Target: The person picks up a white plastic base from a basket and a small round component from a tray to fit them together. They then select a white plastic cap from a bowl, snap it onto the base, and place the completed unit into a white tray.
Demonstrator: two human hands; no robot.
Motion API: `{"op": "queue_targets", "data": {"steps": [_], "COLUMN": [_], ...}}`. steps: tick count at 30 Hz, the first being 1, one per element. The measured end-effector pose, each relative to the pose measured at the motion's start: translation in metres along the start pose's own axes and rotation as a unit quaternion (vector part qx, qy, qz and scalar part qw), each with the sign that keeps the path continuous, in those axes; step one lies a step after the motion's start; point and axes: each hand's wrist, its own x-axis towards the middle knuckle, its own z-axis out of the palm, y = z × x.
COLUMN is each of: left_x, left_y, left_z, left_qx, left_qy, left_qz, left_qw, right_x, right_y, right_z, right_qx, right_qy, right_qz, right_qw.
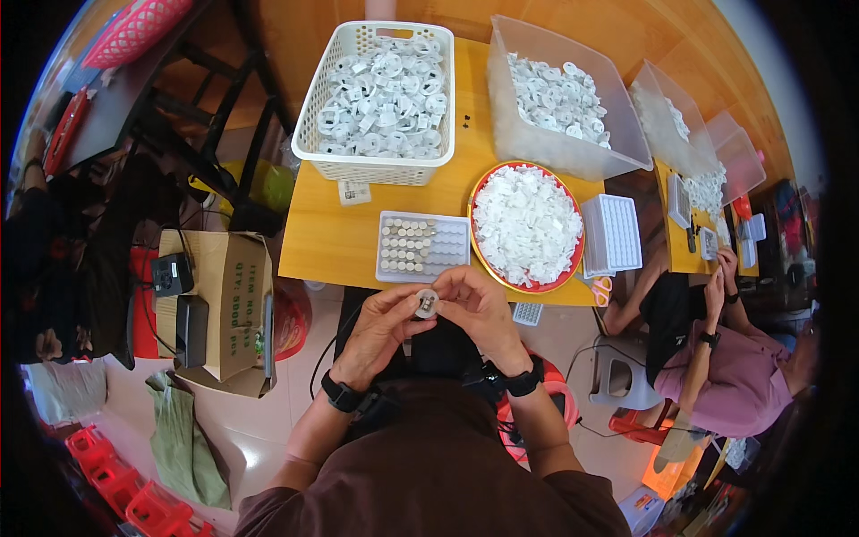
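Both my hands meet just below the table's front edge, pinching one small round white plastic part (427, 303) between their fingertips. My left hand (380, 328) grips it from the left, my right hand (479, 307) from the right. Each wrist wears a black band. Right above the hands lies a white grid tray (447, 255), its left half filled with rows of small round pieces. Beside it stands a red-rimmed round dish (477, 183) heaped with white plastic pieces.
A white basket (313, 116) and a clear bin (537, 148) of white parts stand at the back of the yellow table (331, 242). An empty grid tray (611, 234) lies right. A person (716, 358) sits at right. A cardboard box (234, 295) stands left.
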Motion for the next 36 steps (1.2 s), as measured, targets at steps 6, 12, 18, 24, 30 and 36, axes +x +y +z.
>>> {"op": "queue_targets", "data": {"steps": [6,12,18,24,30,36], "left_x": [0.001,0.005,0.004,0.009,0.011,0.017], "left_y": [-0.004,-0.006,-0.007,-0.010,-0.005,-0.003], "left_z": [0.001,0.011,0.006,0.006,0.003,0.007], "left_qx": [0.069,0.101,0.085,0.093,0.073,0.092], "left_qy": [0.019,0.043,0.009,0.003,-0.001,0.006], "left_qz": [0.012,0.011,0.006,-0.013,-0.017,-0.031], "left_qw": [0.997,0.994,0.996,0.996,0.997,0.995], "right_x": [-0.001,-0.002,-0.009,-0.017,-0.027,-0.021], "right_y": [0.009,0.015,0.016,0.014,0.023,0.010], "right_z": [0.000,-0.003,-0.001,-0.007,-0.090,-0.098], "right_qx": [-0.008,-0.025,-0.056,-0.129,-0.306,-0.486], "right_qy": [0.034,0.071,0.066,0.148,0.325,0.343], "right_qz": [0.014,-0.003,-0.013,-0.068,-0.086,-0.138], "right_qw": [0.999,0.997,0.996,0.978,0.891,0.792]}}
